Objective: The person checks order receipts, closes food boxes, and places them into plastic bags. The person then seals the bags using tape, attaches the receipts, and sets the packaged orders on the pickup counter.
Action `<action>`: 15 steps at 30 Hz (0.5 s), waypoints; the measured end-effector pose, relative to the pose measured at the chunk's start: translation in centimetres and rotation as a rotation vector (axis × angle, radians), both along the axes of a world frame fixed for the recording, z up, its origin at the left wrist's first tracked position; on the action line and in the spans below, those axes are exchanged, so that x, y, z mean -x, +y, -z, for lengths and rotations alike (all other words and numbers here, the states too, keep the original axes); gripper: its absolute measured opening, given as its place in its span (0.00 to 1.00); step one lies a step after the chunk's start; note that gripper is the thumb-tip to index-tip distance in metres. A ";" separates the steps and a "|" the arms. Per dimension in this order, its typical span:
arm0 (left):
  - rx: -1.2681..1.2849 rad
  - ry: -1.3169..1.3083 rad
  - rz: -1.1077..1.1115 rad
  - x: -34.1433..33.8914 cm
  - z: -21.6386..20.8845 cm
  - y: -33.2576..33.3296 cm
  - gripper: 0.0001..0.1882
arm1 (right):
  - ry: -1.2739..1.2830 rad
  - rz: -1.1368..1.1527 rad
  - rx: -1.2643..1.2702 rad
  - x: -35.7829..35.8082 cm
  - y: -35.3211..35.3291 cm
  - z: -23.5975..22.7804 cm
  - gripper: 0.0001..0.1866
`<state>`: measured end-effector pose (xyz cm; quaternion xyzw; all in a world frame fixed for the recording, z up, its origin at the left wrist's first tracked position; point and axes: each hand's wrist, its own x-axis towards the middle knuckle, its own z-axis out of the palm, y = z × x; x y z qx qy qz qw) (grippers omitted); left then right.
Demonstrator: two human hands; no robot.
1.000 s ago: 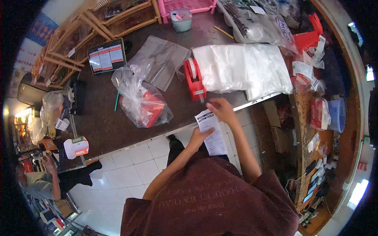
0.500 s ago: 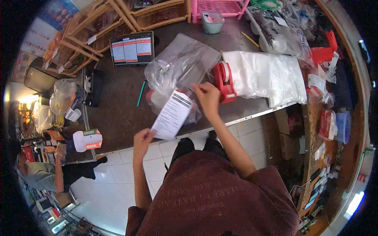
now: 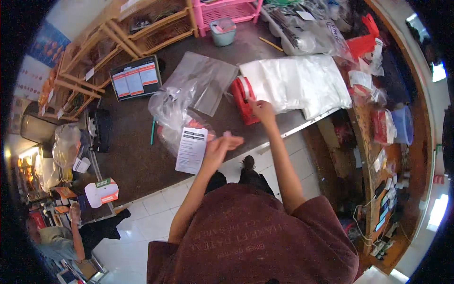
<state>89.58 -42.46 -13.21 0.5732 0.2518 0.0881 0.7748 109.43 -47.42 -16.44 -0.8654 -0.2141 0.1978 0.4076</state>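
My left hand [image 3: 222, 146] has its fingers stretched out to the right, beside a printed paper slip [image 3: 191, 150]. The slip lies against a clear plastic bag [image 3: 172, 110] with something red inside, which I cannot identify. At the right side of a red tape dispenser [image 3: 244, 105], my right hand [image 3: 263, 113] has its fingers drawn together. Whether a strip of tape is between them is too small to see. A stack of clear plastic bags [image 3: 293, 83] lies to the right of the dispenser.
A tablet [image 3: 135, 78] stands at the back left, with a green pen [image 3: 152, 131] nearer. Wicker shelves [image 3: 161, 31], a pink rack [image 3: 227, 14] and a grey tub [image 3: 223, 32] line the back. A pencil [image 3: 271, 44] lies right of them. Another person [image 3: 59, 241] is at far left.
My left hand has let go of the paper slip and moved right. My right hand has moved away from the plastic bag to the tape dispenser. The whole view has shifted and turned.
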 end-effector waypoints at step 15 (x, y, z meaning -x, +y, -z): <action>-0.387 0.390 -0.408 -7.0 6.1 -3.2 0.14 | 0.295 -0.449 0.207 5.0 -16.2 2.6 0.17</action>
